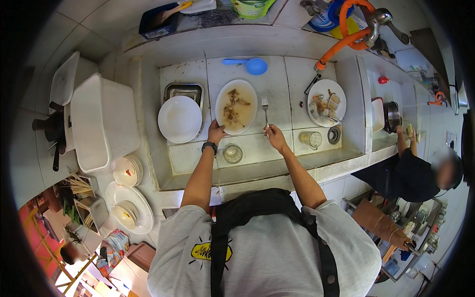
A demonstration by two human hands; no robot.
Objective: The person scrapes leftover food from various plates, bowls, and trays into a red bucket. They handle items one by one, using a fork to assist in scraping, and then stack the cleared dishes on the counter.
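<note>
My left hand (216,133) grips the near left rim of a white oval plate (218,105), which holds murky yellowish liquid and brown food scraps. In my right hand (275,138) is the handle of a metal fork (265,107), tines pointing away from me, just right of that plate. Left of the oval plate, a white round plate (180,119) rests over a rectangular steel pan (185,88). A glass mug (233,154) stands between my forearms. Farther right, another white plate (316,89) carries leftovers and cutlery, with a second glass mug (310,140) nearer me.
The tiled sink (259,178) surrounds these dishes. A blue ladle (256,67) lies at its back; a drain ring (334,135) is at right. An orange hose (336,49) hangs from the tap. White tub (105,122) and stacked bowls (130,170) stand left. A co-worker (412,174) works at right.
</note>
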